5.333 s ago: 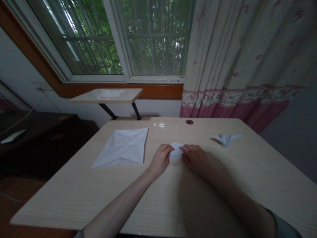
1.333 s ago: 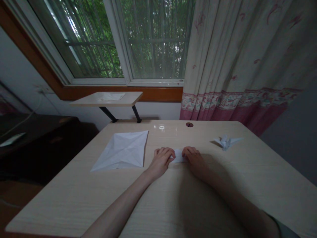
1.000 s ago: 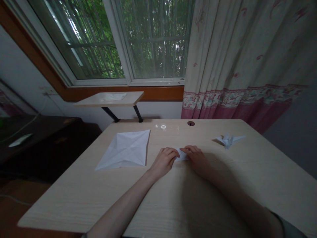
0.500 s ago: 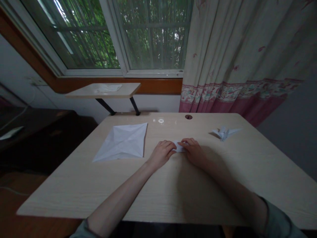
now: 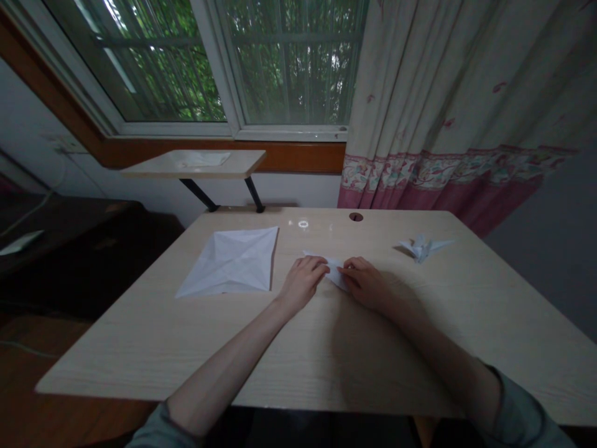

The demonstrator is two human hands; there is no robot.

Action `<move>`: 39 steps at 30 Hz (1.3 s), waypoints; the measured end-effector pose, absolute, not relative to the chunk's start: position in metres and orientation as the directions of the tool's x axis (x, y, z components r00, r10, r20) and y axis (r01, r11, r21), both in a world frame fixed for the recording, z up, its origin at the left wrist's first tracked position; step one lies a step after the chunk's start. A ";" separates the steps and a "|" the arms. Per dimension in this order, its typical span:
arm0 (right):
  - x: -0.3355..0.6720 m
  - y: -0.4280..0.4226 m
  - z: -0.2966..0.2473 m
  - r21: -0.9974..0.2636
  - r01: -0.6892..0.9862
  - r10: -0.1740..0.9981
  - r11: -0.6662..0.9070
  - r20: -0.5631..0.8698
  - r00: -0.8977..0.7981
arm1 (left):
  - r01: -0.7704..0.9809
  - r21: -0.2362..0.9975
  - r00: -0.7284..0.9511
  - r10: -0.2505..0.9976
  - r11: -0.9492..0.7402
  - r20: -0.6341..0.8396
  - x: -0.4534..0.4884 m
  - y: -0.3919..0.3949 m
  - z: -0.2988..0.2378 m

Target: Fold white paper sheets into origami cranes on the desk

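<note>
A small folded piece of white paper point(image 5: 334, 272) lies at the middle of the desk between my hands. My left hand point(image 5: 308, 275) grips its left side, fingers bent over it, with a pointed tip showing past the knuckles. On the right side, my right hand point(image 5: 362, 278) pinches the paper with curled fingers. Both hands hide much of its shape. Left of them rests a creased white paper sheet point(image 5: 237, 261), spread almost flat. A folded paper crane point(image 5: 420, 248) with spread wings stands to the right.
The pale wooden desk point(image 5: 280, 354) has a round brown cable hole point(image 5: 356, 217) near its back edge. A raised shelf point(image 5: 161, 165) on black legs stands at the back left, with white paper point(image 5: 208, 159) on it. A curtain point(image 5: 420, 168) hangs behind.
The folded paper has turned between my hands, so a tip now shows beyond my left hand and a lower corner points towards me. The sheet and crane stay in place.
</note>
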State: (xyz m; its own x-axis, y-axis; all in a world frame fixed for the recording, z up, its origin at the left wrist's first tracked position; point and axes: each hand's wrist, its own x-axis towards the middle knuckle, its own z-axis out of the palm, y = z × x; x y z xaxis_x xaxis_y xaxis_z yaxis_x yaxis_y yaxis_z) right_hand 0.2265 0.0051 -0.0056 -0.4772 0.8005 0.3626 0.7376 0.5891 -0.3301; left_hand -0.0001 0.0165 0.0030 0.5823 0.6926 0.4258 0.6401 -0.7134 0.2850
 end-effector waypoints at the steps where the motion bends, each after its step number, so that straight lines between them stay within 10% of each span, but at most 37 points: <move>1: 0.227 0.004 -0.004 -0.340 0.733 0.801 0.590 0.363 -0.476 | 0.651 0.276 0.577 0.698 -0.707 0.424 0.000 0.017 0.003; 26: 0.232 0.011 -0.023 -0.501 0.510 0.713 0.699 0.535 -0.452 | 0.518 0.511 0.537 0.726 -0.686 0.430 0.004 0.016 -0.002; 39: 0.233 0.014 -0.030 -0.492 0.513 0.704 0.703 0.582 -0.406 | 0.610 0.362 0.544 0.705 -0.705 0.456 0.002 0.019 -0.002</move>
State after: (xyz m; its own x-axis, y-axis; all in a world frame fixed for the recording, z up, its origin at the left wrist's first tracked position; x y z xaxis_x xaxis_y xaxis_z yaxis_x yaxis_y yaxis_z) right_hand 0.2326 0.0145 -0.0299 -0.4062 0.7041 0.5825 0.5134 0.7032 -0.4919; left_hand 0.0024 0.0193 -0.0019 0.5435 0.7048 0.4560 0.6100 -0.7048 0.3623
